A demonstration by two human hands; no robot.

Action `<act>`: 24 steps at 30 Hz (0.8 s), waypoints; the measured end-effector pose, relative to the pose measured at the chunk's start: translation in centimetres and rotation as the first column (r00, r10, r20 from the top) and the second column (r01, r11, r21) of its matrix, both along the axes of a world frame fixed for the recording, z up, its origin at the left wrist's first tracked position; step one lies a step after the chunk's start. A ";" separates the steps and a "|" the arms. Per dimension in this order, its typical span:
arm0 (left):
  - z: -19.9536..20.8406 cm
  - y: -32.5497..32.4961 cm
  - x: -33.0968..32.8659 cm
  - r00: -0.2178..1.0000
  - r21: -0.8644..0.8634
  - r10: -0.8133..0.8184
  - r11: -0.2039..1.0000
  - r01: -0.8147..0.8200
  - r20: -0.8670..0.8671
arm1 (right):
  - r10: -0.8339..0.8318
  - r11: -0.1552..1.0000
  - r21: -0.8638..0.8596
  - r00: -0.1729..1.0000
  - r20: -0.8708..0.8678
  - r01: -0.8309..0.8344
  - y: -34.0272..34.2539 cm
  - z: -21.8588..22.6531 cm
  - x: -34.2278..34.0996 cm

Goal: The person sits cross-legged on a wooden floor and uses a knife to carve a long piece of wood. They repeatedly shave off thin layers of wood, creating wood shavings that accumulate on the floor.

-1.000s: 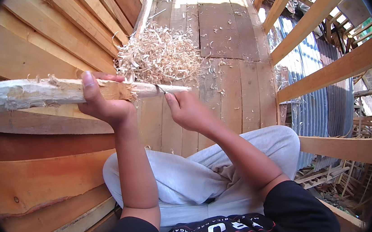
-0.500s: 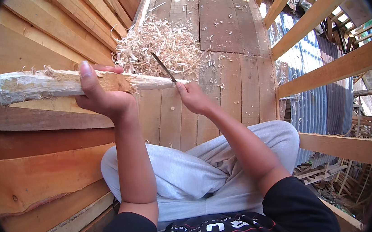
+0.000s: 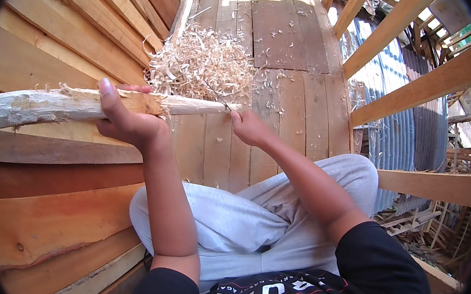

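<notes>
A long, pale, partly shaved wooden pole [image 3: 42, 107] runs in from the left edge and narrows toward its right end. My left hand [image 3: 129, 115] is closed under and around its middle, thumb up along the near side, beside a patch of rough brown bark. At the tapered end, my right hand [image 3: 249, 127] grips a knife whose handle is hidden in the fingers. The thin dark blade [image 3: 217, 95] lies across the tip, slanting away to the far left, and looks faint against the shavings behind it.
A heap of curled wood shavings [image 3: 201, 64] lies on the plank floor [image 3: 284, 119] beyond the pole. Stacked boards [image 3: 65, 222] fill the left side. A wooden railing [image 3: 419, 90] runs along the right, with corrugated metal sheets [image 3: 389, 131] outside it. My crossed legs [image 3: 254, 214] are below my hands.
My right hand has shifted slightly right and nearer with the knife, and the blade now shows thinner. My left hand and the pole have barely moved.
</notes>
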State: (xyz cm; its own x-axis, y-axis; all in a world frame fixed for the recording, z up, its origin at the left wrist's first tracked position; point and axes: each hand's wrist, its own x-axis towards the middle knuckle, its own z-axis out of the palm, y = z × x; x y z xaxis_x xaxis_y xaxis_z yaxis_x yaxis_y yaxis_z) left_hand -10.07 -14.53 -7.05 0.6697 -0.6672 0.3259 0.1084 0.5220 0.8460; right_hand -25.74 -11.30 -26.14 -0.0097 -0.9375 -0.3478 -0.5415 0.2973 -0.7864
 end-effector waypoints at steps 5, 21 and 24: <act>-0.3 -0.2 1.1 1.000 -0.003 0.001 1.000 -0.001 0.014 | 0.077 0.996 -0.044 0.997 0.018 -0.077 0.5 6.1 2.4; -0.7 0.9 0.1 0.991 0.009 -0.052 0.999 0.051 0.120 | 0.115 0.992 -0.068 0.979 0.165 -0.105 0.5 5.9 1.9; -0.8 -0.2 1.0 1.000 0.045 0.000 0.999 0.000 -0.005 | 0.145 0.988 -0.087 0.972 0.183 -0.131 0.3 3.0 0.9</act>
State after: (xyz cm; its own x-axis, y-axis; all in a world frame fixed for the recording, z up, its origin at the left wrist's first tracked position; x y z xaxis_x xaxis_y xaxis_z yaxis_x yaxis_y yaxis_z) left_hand -9.09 -14.70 -7.84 0.6713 -0.6812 0.2922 0.1126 0.4833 0.8682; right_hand -24.87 -11.01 -23.10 0.1803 -0.9483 -0.2611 -0.4133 0.1679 -0.8950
